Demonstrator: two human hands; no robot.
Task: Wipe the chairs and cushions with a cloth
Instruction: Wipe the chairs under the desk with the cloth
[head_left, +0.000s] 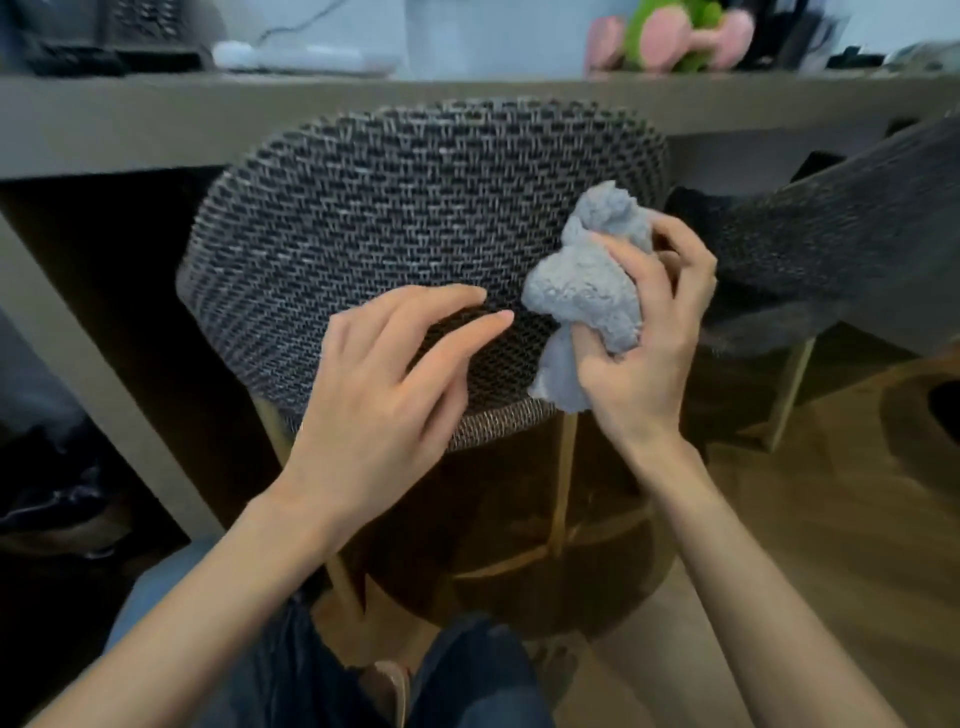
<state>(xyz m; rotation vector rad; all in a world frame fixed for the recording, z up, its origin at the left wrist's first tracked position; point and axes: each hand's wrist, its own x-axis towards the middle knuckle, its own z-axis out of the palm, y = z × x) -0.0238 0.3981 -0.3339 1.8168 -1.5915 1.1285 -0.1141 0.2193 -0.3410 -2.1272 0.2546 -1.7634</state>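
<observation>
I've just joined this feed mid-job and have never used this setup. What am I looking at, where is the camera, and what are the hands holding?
There is no machine here. These are a person's two bare hands, seen from a single wide-angle camera worn on the head, looking forward and down. The right hand grips a bunched grey cloth against the back of a woven chair tucked under a desk. The left hand is open, with its fingers spread over the same chair back, holding nothing. A second dark chair stands to the right.

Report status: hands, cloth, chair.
Right hand grips bunched grey cloth at right edge of woven chair. Left hand open over the weave. Second chair close on right.
</observation>
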